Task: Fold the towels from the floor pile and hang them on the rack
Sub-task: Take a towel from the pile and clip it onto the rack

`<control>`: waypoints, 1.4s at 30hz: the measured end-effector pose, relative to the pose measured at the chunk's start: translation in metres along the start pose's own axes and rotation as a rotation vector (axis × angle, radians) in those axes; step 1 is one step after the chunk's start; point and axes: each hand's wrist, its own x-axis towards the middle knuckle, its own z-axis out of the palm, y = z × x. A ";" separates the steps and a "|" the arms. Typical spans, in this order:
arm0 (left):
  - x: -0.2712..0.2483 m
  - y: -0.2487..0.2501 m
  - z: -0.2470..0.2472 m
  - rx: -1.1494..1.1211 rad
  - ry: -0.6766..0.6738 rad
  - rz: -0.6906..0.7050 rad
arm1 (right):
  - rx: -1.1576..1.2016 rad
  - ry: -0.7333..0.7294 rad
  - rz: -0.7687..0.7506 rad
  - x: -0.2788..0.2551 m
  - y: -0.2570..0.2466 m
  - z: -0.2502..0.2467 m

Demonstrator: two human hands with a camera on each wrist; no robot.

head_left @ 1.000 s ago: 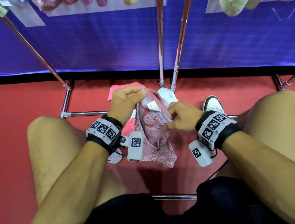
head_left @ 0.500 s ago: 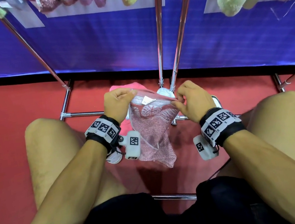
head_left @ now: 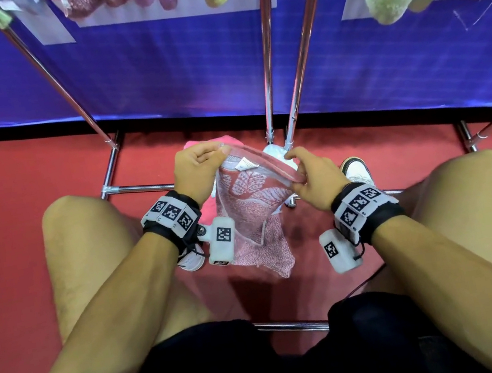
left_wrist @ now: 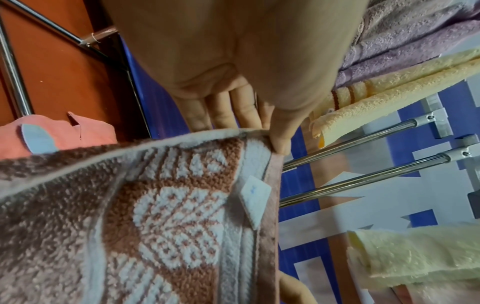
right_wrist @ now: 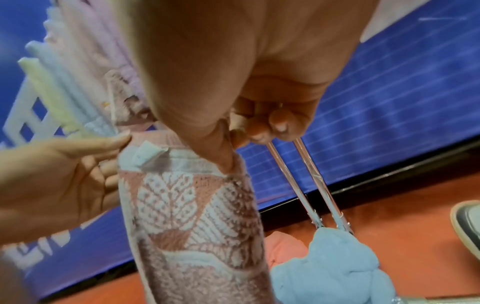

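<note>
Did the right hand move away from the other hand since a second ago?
Yes. The right hand slid rightward along the patterned pink towel's top edge, away from the left hand and toward the white shoe.

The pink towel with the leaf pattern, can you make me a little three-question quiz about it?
1. True or false: the pink patterned towel lies flat on the floor.
2. Which hands hold its top edge? A) left hand only B) right hand only C) both
3. What small white thing is sewn near its top edge?

Key: 1 false, it hangs from the hands. 2 C. 3 a label.
</note>
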 end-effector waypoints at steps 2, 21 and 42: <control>0.001 0.000 -0.001 0.007 0.006 -0.002 | 0.079 0.014 0.019 0.001 0.000 -0.003; 0.000 0.007 0.010 0.115 0.080 0.054 | 0.646 0.383 0.046 0.009 -0.010 -0.022; -0.009 0.007 0.025 0.115 0.064 0.015 | 0.364 0.388 0.003 0.011 -0.021 -0.023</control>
